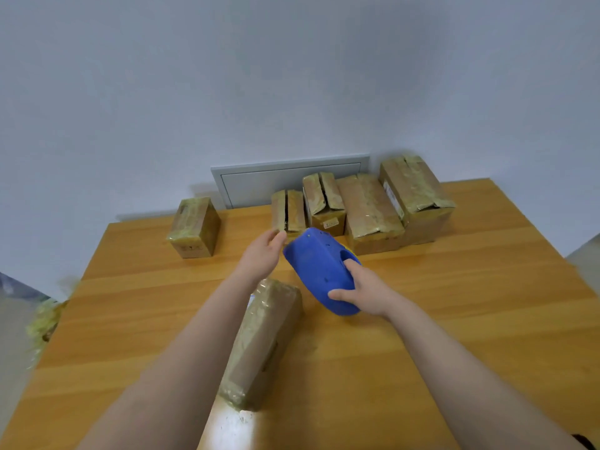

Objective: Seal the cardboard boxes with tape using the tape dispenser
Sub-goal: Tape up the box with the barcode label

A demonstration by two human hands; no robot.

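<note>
The right grip (360, 292) is clamped round the rear of the blue tape dispenser (319, 267), held above the bench (454, 319) with its nose pointing away and to the left; the left grip (263, 254) sits at that nose, fingers lightly curled, and I cannot tell whether they pinch a tape end; the near box (263, 339) lies below and nearer than the dispenser, beside the left forearm, its long axis running outward from the person; the tape would likely be laid along that axis; more boxes (370, 209) wait at the far edge
</note>
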